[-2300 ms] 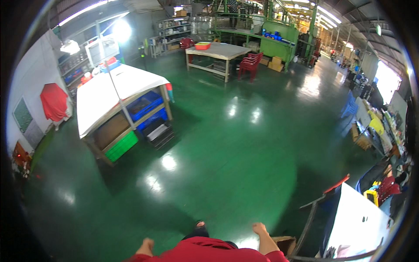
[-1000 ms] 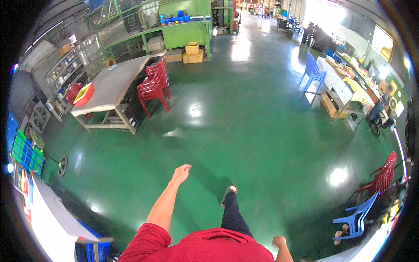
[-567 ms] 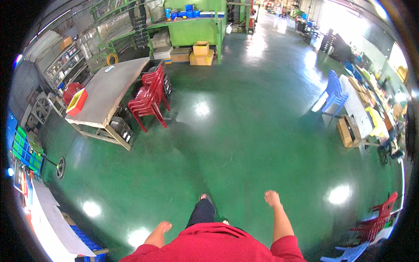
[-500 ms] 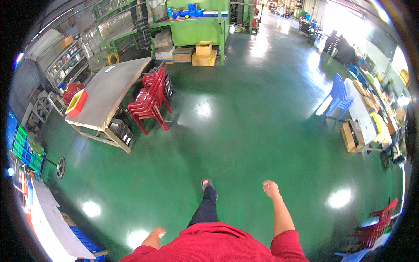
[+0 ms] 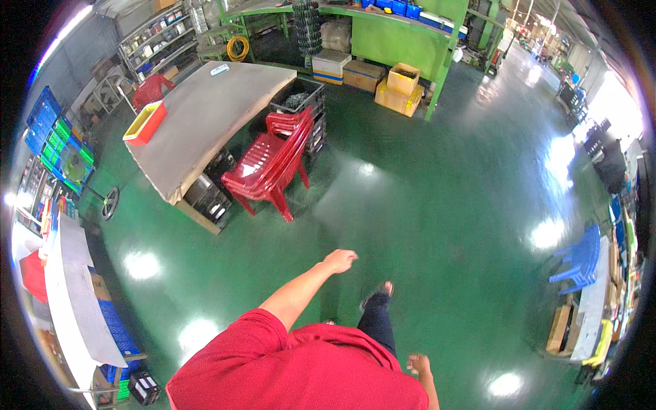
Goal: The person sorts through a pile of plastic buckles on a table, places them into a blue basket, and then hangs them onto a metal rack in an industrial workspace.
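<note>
My left hand (image 5: 339, 261) swings forward over the green floor, its fingers loosely curled with nothing in them. Lower and to the right, my right hand (image 5: 418, 364) hangs by my side, fingers also curled in and apparently holding nothing. Neither hand touches anything. Nearest beyond my left hand stands a stack of red plastic chairs (image 5: 268, 167). They are beside a grey-topped table (image 5: 212, 102) that carries an orange-red bin with a yellow inside (image 5: 145, 123).
Black crates (image 5: 205, 198) sit under the table. Cardboard boxes (image 5: 398, 99) stand by a green bench (image 5: 403, 44) at the back. Blue chairs (image 5: 581, 258) are beside a cluttered table at right. A white-covered table (image 5: 72, 273) runs along the left, near a wheeled stand (image 5: 110, 203).
The view has turned left and moved nearer the grey-topped table and red chairs. My left arm has swung forward, my right arm back, and the other foot is now ahead.
</note>
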A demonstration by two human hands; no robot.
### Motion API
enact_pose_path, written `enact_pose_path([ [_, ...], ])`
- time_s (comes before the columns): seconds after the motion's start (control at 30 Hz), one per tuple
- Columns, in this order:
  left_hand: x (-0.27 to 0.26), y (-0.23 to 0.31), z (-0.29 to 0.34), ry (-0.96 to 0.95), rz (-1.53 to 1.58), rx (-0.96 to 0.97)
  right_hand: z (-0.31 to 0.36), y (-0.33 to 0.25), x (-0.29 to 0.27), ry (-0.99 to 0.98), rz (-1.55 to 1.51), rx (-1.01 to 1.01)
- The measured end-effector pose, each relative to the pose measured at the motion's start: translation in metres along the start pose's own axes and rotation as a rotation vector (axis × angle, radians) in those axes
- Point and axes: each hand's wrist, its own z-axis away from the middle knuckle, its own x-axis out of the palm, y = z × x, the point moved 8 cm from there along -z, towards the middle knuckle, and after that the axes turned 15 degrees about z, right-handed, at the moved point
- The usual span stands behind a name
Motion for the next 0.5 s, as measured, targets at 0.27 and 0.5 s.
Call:
enact_pose_path([
  [0.27, -0.030, 0.051, -0.203, -0.121, 0.060, 0.043, -0.219, -0.094, -0.202, -0.314, 0.841, -0.146],
  [0.5, -0.202, 0.066, -0.268, 0.322, 0.273, -0.046, -0.473, -0.504, -0.462, 0.468, 1.140, -0.845],
])
